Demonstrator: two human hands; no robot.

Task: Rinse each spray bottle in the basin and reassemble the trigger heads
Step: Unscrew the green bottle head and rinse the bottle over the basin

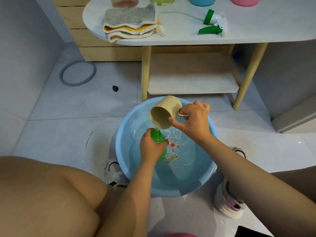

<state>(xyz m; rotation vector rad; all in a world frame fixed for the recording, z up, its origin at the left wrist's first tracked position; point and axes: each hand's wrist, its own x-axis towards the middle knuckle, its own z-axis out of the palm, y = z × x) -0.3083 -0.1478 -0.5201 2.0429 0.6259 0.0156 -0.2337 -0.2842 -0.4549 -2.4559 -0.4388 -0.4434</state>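
We see a translucent green spray bottle, head off, neck open, held roughly upright over the basin, its lower half dipping toward the water; the basin is round, light blue plastic, on the floor, part-filled w/ clear water, a cartoon print on its bottom; a beige cup, tipped mouth-down, pours a thin stream into the bottle's neck; the trigger head, green collar & green lever w/ white body, lies on its side on the bench, well apart from the bottle, its thin white dip tube trailing left.
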